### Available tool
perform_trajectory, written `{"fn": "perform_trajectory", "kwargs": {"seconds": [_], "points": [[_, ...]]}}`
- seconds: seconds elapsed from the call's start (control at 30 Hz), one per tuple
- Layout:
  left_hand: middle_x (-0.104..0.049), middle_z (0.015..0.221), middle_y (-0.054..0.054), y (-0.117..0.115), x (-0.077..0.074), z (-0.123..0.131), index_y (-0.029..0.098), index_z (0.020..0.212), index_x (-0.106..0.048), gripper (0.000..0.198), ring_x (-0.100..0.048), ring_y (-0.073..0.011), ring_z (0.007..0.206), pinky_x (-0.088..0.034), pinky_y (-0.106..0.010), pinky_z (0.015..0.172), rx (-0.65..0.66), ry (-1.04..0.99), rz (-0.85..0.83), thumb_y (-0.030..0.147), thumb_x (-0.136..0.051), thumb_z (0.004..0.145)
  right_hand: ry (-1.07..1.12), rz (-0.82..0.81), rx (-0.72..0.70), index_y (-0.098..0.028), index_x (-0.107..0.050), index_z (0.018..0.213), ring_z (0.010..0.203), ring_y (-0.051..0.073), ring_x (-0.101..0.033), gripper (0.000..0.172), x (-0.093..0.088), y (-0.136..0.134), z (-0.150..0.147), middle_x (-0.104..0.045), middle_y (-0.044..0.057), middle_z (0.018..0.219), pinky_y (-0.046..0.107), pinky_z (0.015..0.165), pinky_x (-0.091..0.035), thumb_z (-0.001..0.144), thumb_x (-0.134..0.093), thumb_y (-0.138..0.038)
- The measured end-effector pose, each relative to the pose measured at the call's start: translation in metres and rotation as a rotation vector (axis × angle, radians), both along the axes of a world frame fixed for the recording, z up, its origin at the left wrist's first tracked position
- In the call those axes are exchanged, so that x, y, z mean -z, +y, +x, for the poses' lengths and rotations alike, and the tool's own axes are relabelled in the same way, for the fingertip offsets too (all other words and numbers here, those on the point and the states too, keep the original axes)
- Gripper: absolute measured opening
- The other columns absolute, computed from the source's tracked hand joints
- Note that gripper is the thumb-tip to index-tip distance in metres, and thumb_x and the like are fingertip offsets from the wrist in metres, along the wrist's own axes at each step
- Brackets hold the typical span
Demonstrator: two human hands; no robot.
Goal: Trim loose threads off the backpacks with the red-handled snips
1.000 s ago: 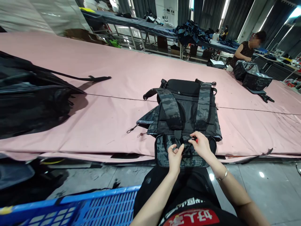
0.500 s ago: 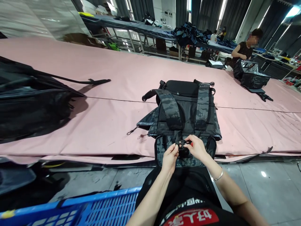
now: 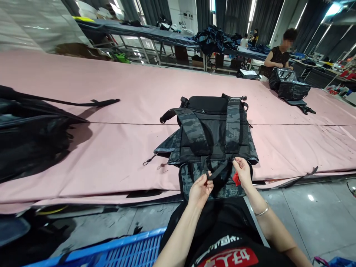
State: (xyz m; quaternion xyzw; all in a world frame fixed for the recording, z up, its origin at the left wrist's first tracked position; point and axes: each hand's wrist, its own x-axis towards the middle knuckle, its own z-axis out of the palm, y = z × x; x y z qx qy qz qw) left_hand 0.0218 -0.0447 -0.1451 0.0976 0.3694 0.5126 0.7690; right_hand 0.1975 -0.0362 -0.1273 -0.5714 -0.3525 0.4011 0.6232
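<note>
A black and grey camouflage backpack lies with its shoulder straps facing up, and its opened lower flap hangs toward me over the table edge. My left hand is closed, pinching a black webbing strap near the flap's middle. At the base of the right shoulder strap, my right hand is closed with its fingertips on the upper end of that webbing. A small red thing shows below those fingers, tucked in the same hand; its kind is not clear.
The bag rests on a long table with a pink cover. A black bag lies at the left. Across the table, a person handles another dark bag. A blue plastic basket stands beside me at lower left.
My hands have moved apart, the right one up and right, and the webbing strap now stretches between them. More of the red thing shows. The view has shifted slightly right.
</note>
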Motion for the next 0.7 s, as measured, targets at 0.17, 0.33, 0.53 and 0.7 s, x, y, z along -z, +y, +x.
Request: {"fn": "perform_trajectory", "kwargs": {"seconds": [0.17,0.33,0.53,0.7], "points": [[-0.059,0.082,-0.006,-0.004,0.001,0.003,0.013,0.078,-0.064,0.015,-0.043,-0.005,0.054,-0.037,-0.019,0.048,0.03,0.063,0.052,0.021,-0.069,0.065,0.209,-0.141,-0.172,-0.015,-0.053,0.076,0.042,0.004,-0.033,0.04,0.01,-0.012,-0.018,-0.043,-0.007,0.057,0.017,0.037,-0.027,0.061,-0.07,-0.048],[-0.061,0.084,-0.008,-0.008,0.016,-0.003,0.013,0.085,-0.062,0.031,-0.046,-0.0083,0.053,-0.036,-0.022,0.048,0.05,0.349,0.155,0.037,-0.069,0.066,0.366,-0.167,-0.224,-0.018,-0.039,0.066,0.04,0.001,-0.019,0.045,0.011,-0.008,-0.03,-0.026,-0.012,0.052,0.015,0.036,-0.017,0.059,-0.074,-0.046],[-0.054,0.095,-0.007,0.016,0.031,-0.036,0.019,0.095,-0.054,0.038,-0.052,-0.0207,0.087,-0.042,-0.031,0.073,-0.289,0.932,0.304,0.046,-0.061,0.071,0.555,-0.143,-0.27,-0.019,-0.038,0.066,0.041,0.001,-0.018,0.045,0.001,-0.024,-0.02,-0.02,-0.012,0.053,0.014,0.036,-0.018,0.058,-0.077,-0.04],[-0.054,0.087,-0.008,0.035,0.032,-0.047,0.02,0.084,-0.056,0.03,-0.05,-0.0269,0.091,-0.037,-0.043,0.086,-0.445,1.269,0.369,0.04,-0.07,0.065,0.57,-0.293,-0.268,-0.022,-0.059,0.077,0.038,0.003,-0.026,0.036,0.023,-0.031,0.0,-0.027,-0.008,0.053,0.017,0.033,-0.026,0.055,-0.077,-0.043]]}}
